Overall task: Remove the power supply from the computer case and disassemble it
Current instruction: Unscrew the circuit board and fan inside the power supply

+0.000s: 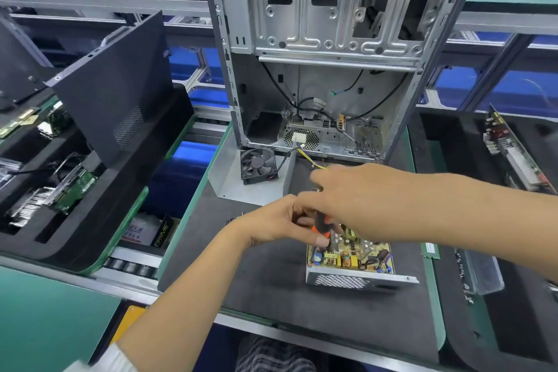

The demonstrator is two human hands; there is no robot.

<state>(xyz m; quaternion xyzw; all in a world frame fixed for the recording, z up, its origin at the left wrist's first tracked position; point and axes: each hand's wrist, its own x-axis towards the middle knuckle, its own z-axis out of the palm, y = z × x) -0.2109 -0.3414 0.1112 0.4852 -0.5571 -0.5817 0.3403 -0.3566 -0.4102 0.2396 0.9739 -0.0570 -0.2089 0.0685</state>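
Power supply sits opened on the dark mat of the worktop, near the person and just right of centre, its circuit board with yellow and orange coils bare on top and a perforated metal wall facing the near edge. Both hands meet over its far-left corner. The left hand has its fingers curled round the black and orange handle of a screwdriver, which points down into the board. The right hand reaches across from the right, covering the top of that handle; whether it grips or only rests there I cannot tell, as its fingers are blurred. Just beyond the hands lies the bent metal cover of the unit, with a black fan standing in it and yellow wires trailing toward the hands. Farther back stands the computer case, its side open, loose black cables hanging inside. To the left, a black side panel leans upright in a foam tray holding green boards.
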